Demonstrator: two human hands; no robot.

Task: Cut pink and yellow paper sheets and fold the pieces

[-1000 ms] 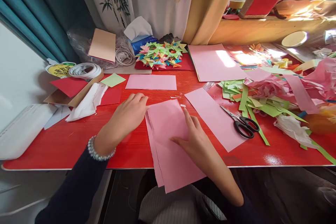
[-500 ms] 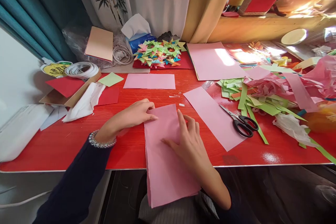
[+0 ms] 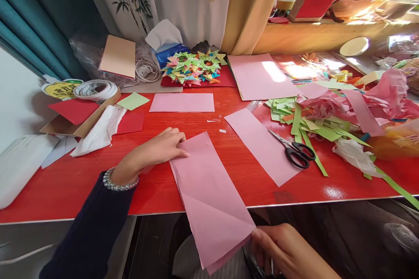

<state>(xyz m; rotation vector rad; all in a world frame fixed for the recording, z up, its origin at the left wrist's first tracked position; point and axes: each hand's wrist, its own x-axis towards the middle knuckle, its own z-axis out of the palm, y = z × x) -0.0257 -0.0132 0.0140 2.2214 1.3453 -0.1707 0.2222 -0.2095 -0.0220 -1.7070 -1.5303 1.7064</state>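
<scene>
A folded sheet of pink paper (image 3: pixel 209 196) slants across the table's front edge, its near end hanging over my lap. My left hand (image 3: pixel 163 146) grips its upper left edge, thumb on top and fingers partly hidden. At the lower right corner, my right hand (image 3: pixel 275 248) pinches the paper between thumb and fingers, below the table edge. The layers stand slightly apart at the near end. To the right lies a pink strip (image 3: pixel 252 144), with black-handled scissors (image 3: pixel 296 152) resting on it. Another pink rectangle (image 3: pixel 181 102) lies farther back.
Green paper strips (image 3: pixel 317 128) and crumpled pink paper (image 3: pixel 343 104) are heaped at the right. Folded-paper ornaments (image 3: pixel 193 67) sit at the back beside a tissue pack (image 3: pixel 168 52). A cardboard tray (image 3: pixel 81 128) with a tape roll stands left. Pink sheets (image 3: pixel 258 78) are stacked behind.
My right hand has moved from the paper's upper right side down to its lower right corner and pinches it. The paper has turned, its near end swinging right. My left hand stays at the upper left.
</scene>
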